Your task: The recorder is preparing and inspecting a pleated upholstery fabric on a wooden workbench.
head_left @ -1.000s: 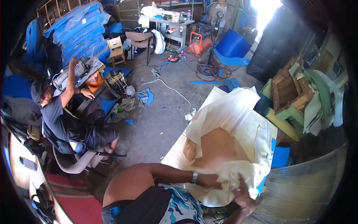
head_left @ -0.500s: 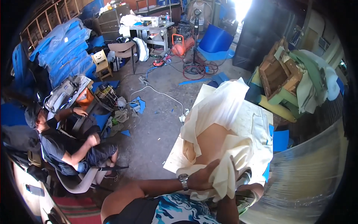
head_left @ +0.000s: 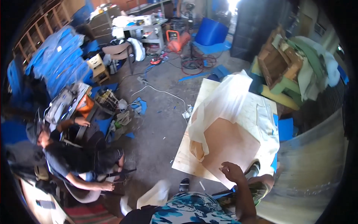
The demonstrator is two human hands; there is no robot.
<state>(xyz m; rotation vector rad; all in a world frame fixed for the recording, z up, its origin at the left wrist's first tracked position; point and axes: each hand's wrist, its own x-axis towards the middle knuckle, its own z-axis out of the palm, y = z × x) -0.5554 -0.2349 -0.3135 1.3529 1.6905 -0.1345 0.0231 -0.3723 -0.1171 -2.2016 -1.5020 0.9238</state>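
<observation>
Hovering, grip loosely spread and empty, the right hand (head_left: 232, 172) overhangs the brown sheet (head_left: 231, 140), lying flat seemingly because the pale board (head_left: 183, 158) supports it, white cloth (head_left: 225, 99) across its far end, the left hand unseen.

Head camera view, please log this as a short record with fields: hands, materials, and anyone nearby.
Right hand: loosely open, over the near part of the flat brown sheet
Left hand: not in view
Brown sheet: on a pale flat wooden board, partly under translucent white cloth
Lower edge: blurred cream cloth
Co-worker: seated at left, near a grey sewing machine
</observation>
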